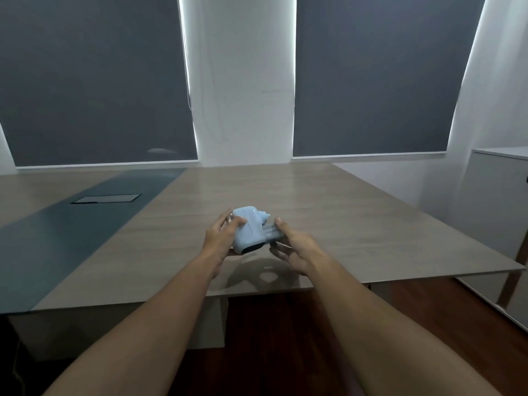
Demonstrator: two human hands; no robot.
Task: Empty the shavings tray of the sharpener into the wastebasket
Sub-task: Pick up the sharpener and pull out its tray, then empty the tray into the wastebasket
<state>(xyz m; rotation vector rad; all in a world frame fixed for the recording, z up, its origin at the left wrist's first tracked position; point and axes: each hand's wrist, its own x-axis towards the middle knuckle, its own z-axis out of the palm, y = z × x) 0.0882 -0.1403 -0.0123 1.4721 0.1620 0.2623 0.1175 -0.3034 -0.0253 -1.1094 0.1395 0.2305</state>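
Your left hand (221, 238) grips the light blue sharpener (250, 231) by its left side, held over the wooden table (343, 218). Your right hand (297, 250) pinches its ribbed right end, thumb above, fingers below.

Wood-grain table (257, 190), grey strip (85, 227), inset hatch (105, 198)
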